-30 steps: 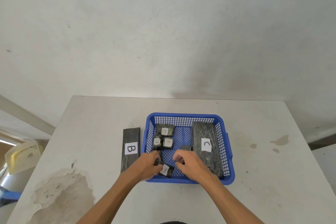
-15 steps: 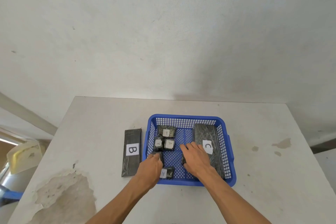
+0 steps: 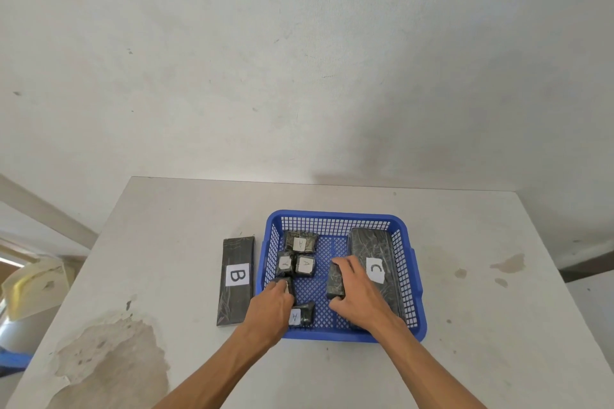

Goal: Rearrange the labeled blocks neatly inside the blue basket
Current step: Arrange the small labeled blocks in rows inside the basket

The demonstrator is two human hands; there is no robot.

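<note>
The blue basket (image 3: 335,217) sits on the table. Inside, three small black blocks labeled A (image 3: 300,244) cluster at the far left, and another A block (image 3: 301,316) lies at the near left. A long black block labeled C (image 3: 372,249) lies along the right wall. My left hand (image 3: 270,307) grips a small black block (image 3: 285,284) at the basket's left side. My right hand (image 3: 360,295) holds a dark block (image 3: 335,280) in the basket's middle, beside block C. A long black block labeled B (image 3: 236,276) lies on the table left of the basket.
The grey table (image 3: 498,309) has a worn patch (image 3: 109,352) at the near left and stains (image 3: 508,264) at the right. A plain wall rises behind. A pale object (image 3: 30,285) sits off the table's left edge.
Both hands have moved farther into the basket. My right hand has carried its block from the near edge toward the middle next to block C; my left has shifted its block up the left side.
</note>
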